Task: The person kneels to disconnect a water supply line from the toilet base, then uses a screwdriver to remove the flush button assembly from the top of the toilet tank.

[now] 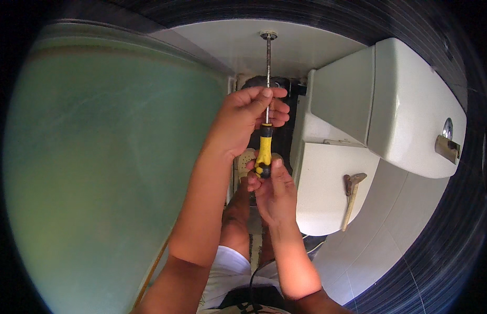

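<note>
A long screwdriver (265,145) with a yellow and black handle points away from me, its thin metal shaft reaching a small round fitting (268,35) on the white wall panel. Around the handle's end close the fingers of my right hand (275,186). My left hand (256,107) pinches the shaft between thumb and index finger, a little beyond the handle, with the other fingers loosely curled behind it. The tip at the fitting is too small to make out.
To the right stands a white toilet, its tank (411,110) topped by a metal holder (447,144). A hammer (352,196) lies on the closed toilet lid (327,167). A greenish frosted glass panel (112,157) fills the left side. My legs and light-coloured shoes show below.
</note>
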A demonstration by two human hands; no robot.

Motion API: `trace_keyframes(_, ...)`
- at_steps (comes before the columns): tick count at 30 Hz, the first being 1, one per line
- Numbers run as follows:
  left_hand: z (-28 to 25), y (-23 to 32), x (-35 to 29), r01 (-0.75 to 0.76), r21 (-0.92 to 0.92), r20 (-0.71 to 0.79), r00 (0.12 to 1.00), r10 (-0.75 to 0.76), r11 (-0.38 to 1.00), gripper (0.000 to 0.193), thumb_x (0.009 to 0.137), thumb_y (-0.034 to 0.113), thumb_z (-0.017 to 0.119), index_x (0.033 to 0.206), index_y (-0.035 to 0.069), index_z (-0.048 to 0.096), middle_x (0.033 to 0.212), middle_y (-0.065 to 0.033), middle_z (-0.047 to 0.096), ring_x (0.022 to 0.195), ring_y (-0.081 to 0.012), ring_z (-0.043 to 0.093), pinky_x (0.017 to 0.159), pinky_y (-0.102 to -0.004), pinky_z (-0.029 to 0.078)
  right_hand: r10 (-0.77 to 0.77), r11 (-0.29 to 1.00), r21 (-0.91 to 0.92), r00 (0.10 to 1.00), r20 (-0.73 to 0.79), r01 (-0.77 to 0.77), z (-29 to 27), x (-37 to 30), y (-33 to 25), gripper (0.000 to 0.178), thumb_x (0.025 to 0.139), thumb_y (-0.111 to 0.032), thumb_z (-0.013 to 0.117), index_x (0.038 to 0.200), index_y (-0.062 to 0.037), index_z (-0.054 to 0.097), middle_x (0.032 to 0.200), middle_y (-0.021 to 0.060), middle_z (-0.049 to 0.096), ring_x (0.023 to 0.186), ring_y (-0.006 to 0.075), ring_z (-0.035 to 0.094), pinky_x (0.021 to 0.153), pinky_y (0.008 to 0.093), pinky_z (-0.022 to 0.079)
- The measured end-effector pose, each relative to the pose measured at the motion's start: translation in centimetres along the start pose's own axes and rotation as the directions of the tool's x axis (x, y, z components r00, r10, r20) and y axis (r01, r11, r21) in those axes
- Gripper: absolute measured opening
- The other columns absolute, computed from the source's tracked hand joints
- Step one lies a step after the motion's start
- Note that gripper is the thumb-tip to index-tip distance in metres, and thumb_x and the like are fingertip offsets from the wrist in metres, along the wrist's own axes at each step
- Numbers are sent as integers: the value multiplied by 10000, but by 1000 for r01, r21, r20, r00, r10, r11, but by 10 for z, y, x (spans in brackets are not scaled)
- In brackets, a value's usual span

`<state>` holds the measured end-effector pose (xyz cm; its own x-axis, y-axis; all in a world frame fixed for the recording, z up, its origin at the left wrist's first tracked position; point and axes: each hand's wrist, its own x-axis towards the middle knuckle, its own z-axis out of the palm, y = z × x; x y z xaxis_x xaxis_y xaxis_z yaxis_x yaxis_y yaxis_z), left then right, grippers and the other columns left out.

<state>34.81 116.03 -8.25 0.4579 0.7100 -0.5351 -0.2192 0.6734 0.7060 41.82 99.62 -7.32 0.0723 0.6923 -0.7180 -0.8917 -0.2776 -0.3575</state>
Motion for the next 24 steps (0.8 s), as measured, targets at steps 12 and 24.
trace_keyframes(12,7,3,15,7,-18,-70,998,-8,1000,396,1042,368,569,1136,-9,645,928,-112,702,791,-207,695,752,-337,597,131,920,327,958,257,-214,-5,11,7,453,1016,-358,636,1306,-30,518,1083,101,633,886,157,584,717,276,495)
trace_keyframes(24,12,-3,21,-52,-185,-91,995,35,981,296,1065,282,529,1227,34,531,1013,-167,688,900,-263,680,842,-422,575,-206,923,-350,974,-95,161,6,18,10,418,1003,-409,640,1168,-29,584,1019,93,665,766,144,617,654,283,496)
